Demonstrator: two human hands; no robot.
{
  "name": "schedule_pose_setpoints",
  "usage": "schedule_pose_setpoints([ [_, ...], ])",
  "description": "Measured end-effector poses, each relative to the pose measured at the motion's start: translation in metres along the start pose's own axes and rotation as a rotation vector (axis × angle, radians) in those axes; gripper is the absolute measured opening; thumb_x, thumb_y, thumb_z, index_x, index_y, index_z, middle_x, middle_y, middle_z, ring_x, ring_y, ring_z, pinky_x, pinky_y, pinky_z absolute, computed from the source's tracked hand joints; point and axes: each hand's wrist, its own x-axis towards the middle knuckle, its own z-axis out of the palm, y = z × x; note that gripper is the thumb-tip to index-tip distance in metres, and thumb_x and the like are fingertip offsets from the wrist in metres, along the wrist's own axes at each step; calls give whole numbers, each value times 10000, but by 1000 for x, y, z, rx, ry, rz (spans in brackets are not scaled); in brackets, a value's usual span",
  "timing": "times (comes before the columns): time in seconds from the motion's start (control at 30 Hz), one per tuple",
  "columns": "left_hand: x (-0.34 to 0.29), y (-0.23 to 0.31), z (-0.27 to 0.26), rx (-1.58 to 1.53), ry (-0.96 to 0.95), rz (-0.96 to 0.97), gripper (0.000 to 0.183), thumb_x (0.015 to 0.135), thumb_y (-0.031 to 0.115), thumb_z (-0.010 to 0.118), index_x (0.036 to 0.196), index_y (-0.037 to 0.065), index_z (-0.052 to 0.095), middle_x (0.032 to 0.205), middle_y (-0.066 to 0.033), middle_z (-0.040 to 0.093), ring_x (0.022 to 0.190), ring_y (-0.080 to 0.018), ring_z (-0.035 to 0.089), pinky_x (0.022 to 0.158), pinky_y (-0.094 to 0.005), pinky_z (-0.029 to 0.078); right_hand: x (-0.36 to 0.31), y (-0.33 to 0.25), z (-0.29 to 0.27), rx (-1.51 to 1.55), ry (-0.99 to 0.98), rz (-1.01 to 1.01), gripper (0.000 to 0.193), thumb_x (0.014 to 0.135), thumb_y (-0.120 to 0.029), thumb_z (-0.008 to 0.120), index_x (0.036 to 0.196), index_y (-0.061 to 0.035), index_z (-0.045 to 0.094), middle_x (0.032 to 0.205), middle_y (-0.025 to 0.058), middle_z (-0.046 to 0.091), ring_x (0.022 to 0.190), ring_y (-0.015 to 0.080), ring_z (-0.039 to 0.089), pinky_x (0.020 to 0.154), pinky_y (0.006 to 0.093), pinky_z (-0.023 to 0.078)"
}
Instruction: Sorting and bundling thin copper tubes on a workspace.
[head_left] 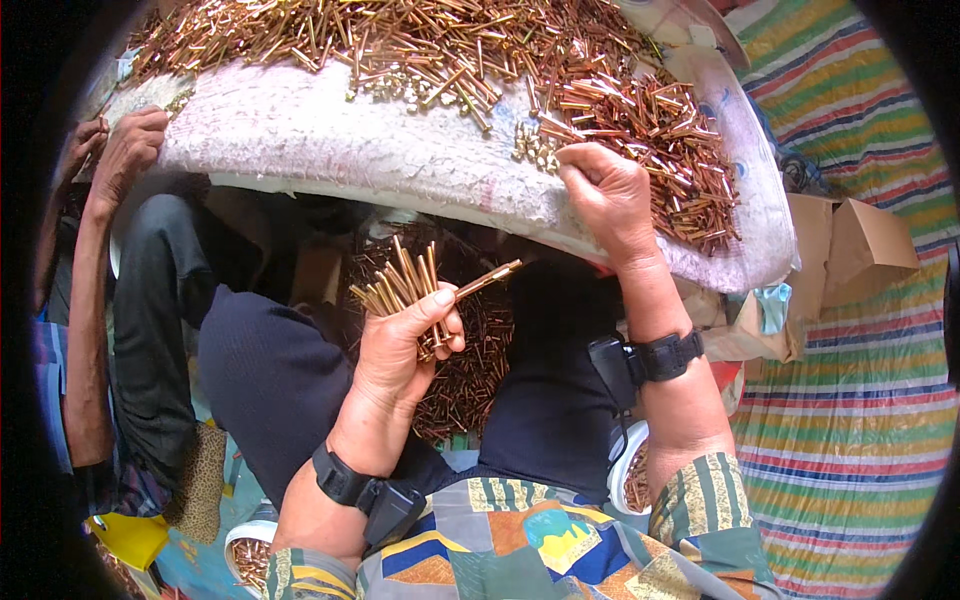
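Observation:
My left hand [408, 335] is wrapped round a bundle of gold-coloured bolts [398, 285] above my lap. Their shanks fan upward, the heads show below my fingers, and one bolt sticks out to the right past my thumb. At the edge of the padded white table [290, 115], my right hand [612, 195] is closed in a pinch. Whatever is between its fingertips is hidden. Beside it lie a cluster of small gold nut-like pieces [535, 147] and a heap of copper-coloured bolts [680, 150].
More bolts [400, 35] cover the far table. A heap of bolts [465, 385] lies below, between my knees. White buckets [240, 545] of bolts stand either side of me. Another person's hand [130, 145] rests at the table's left edge. A cardboard box [865, 250] stands right, on striped sheeting [850, 430].

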Motion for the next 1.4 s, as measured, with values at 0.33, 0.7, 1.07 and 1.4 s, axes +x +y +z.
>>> schedule_pose_setpoints([
  [0.33, 0, 2, 1, -10, 11, -6, 159, 771, 139, 619, 874, 24, 581, 604, -49, 575, 485, -146, 548, 428, -220, 421, 22, -7, 33, -448, -121, -239, 85, 706, -94, 541, 740, -36, 593, 779, 138, 601, 727, 294, 596, 634, 387, 486],
  [0.7, -2, 4, 0, -21, 5, -7, 148, 776, 125, 608, 874, 16, 585, 606, -50, 573, 490, -147, 547, 451, -232, 450, -8, -29, 3, 274, -207, 75, 114, 736, -20, 559, 837, 5, 606, 618, 34, 586, 515, 111, 559, 464, 242, 434],
  [1.07, 0, -3, 5, 33, -3, -38, 160, 775, 121, 615, 879, 4, 584, 624, -53, 577, 498, -138, 551, 458, -229, 459, -73, -49, -11, 755, -286, 342, 129, 810, 28, 540, 929, 43, 587, 706, 71, 622, 623, 97, 605, 541, 182, 472],
  [1.4, -2, -5, 8, 111, -24, -32, 170, 763, 134, 632, 876, 17, 583, 609, -39, 582, 494, -121, 563, 441, -220, 460, -74, -52, -23, 428, -370, 201, 20, 795, 7, 557, 810, 12, 569, 606, 48, 579, 522, 92, 575, 473, 209, 451],
])
